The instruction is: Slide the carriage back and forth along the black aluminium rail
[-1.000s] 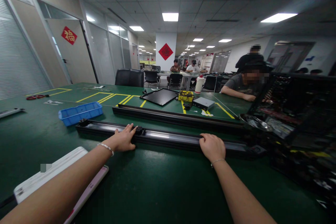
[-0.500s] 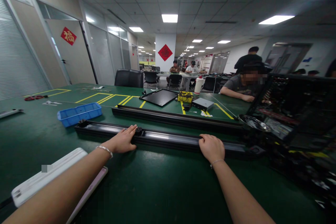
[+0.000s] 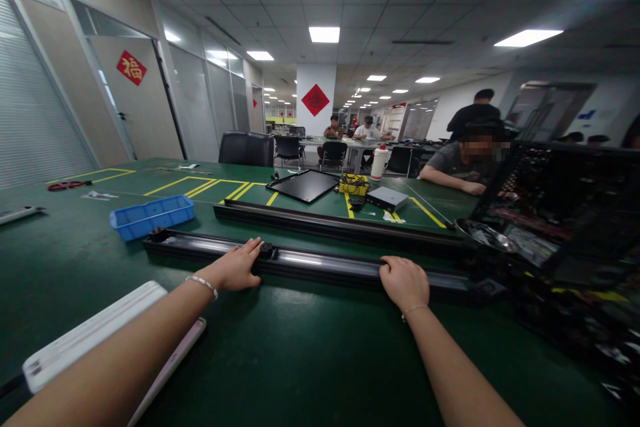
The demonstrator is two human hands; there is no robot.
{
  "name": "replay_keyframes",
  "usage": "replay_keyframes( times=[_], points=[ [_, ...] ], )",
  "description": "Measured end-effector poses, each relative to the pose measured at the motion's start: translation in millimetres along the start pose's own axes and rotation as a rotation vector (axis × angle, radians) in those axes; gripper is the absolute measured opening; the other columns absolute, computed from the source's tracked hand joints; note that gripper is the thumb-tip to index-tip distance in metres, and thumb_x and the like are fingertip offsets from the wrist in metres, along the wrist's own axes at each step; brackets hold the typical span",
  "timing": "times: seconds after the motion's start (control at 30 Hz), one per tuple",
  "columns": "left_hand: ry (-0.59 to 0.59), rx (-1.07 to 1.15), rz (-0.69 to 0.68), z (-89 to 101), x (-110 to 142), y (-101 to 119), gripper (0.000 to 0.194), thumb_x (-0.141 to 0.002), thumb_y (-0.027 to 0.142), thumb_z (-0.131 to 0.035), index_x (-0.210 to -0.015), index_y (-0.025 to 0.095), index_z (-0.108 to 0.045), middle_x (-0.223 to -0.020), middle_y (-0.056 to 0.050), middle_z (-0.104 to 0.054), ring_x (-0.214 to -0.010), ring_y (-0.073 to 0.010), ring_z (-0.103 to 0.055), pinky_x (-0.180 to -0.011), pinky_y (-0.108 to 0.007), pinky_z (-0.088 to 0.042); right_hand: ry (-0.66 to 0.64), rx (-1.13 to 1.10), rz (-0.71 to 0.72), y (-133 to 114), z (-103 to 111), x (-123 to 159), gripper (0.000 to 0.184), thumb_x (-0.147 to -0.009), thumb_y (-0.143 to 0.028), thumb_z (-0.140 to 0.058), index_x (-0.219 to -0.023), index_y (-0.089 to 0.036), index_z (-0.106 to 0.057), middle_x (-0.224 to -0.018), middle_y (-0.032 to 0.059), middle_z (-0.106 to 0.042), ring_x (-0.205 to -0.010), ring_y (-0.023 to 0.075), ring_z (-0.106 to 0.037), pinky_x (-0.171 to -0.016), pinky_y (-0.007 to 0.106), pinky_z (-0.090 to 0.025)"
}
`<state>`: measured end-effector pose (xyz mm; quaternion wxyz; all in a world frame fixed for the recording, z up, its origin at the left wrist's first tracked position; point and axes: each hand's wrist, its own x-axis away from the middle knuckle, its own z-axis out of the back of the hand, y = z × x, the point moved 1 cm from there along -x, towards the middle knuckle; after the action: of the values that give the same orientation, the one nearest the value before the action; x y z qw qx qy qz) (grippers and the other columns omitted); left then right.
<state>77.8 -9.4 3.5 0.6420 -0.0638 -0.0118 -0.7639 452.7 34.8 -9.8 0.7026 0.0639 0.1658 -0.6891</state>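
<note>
A long black metal rail (image 3: pixel 320 261) with a shiny inner channel lies across the green table before me. My left hand (image 3: pixel 237 268) rests on it with fingers stretched out, their tips at a small black block (image 3: pixel 267 251) on the channel. Farther right, my right hand (image 3: pixel 406 280) has its fingers curled over the rail; the fingertips are hidden behind it. Just beyond lies a second long black rail (image 3: pixel 320 223), roughly parallel and touched by neither hand.
A blue bin (image 3: pixel 153 217) stands behind the rail's left end. Farther back are a black panel (image 3: pixel 304 185), a yellow box with cables (image 3: pixel 353 184), a grey box (image 3: pixel 387 198) and a bottle (image 3: pixel 379 163). Dark equipment (image 3: pixel 565 213) crowds the right; a co-worker (image 3: pixel 457 167) sits behind.
</note>
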Motion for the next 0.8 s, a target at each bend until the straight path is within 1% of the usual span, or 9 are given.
replay_keyframes(
  times=[0.23, 0.53, 0.63, 0.8],
  points=[
    [0.004, -0.009, 0.007, -0.6, -0.6, 5.0, 0.089, -0.066, 0.041, -0.052, -0.14, 0.002, -0.023, -0.149, -0.025, -0.015, -0.136, -0.0327, -0.021, -0.108, -0.041, -0.025, -0.031, -0.004, -0.007, 0.5, 0.7, -0.4, 0.04, -0.08, -0.024, -0.036, -0.107, -0.023, -0.066, -0.113, 0.0022, -0.065, -0.106, 0.0183, -0.054, -0.091, 0.032, -0.034],
    [0.007, -0.007, 0.008, -1.0, -1.7, 4.0, 0.088, -0.066, 0.042, -0.053, -0.14, 0.004, -0.024, -0.149, -0.023, -0.014, -0.136, -0.0325, -0.02, -0.108, -0.041, -0.025, -0.022, -0.006, -0.013, -0.2, -0.2, 0.1, 0.04, -0.08, -0.025, -0.036, -0.106, -0.023, -0.066, -0.112, 0.0018, -0.065, -0.105, 0.0183, -0.054, -0.09, 0.032, -0.034],
    [0.0, -0.011, 0.007, 1.5, -1.0, 6.6, 0.088, -0.066, 0.041, -0.053, -0.14, 0.003, -0.024, -0.149, -0.024, -0.014, -0.136, -0.0333, -0.02, -0.108, -0.041, -0.025, -0.019, -0.007, -0.018, -0.2, -0.3, 0.1, 0.039, -0.08, -0.024, -0.036, -0.105, -0.023, -0.066, -0.112, 0.0019, -0.065, -0.105, 0.0181, -0.054, -0.09, 0.032, -0.034],
    [-0.032, -0.018, 0.025, 9.8, 0.9, 17.8, 0.09, -0.065, 0.04, -0.056, -0.14, 0.003, -0.022, -0.148, -0.026, -0.015, -0.135, -0.0353, -0.021, -0.107, -0.041, -0.026, 0.002, 0.0, -0.006, 0.3, -1.0, 0.0, 0.039, -0.08, -0.024, -0.036, -0.104, -0.022, -0.067, -0.11, 0.0017, -0.066, -0.103, 0.0187, -0.055, -0.09, 0.032, -0.034]
  ],
)
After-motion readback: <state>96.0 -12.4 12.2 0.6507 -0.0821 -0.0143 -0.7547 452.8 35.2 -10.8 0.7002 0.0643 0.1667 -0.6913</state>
